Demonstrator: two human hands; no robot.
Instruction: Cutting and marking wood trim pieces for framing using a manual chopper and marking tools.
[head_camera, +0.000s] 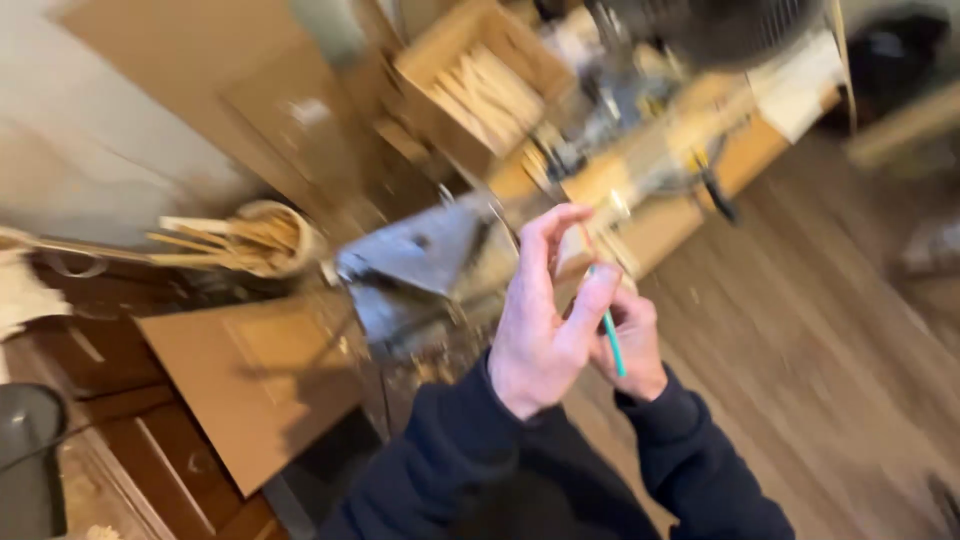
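A: Left hand (540, 330) raised, fingers spread, holding nothing I can see. Right hand (632, 345) just behind it, pinching a thin teal stick (612, 345).

B: Handling?

A: Judged light, stiff, snappable. Grip mid-shaft, gently. Blurred wooden sticks (235, 240) lie far left of both hands.

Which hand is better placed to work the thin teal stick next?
Probably the right hand: the teal stick lies against it. The left hand, fingers spread, only touches the stick's top.
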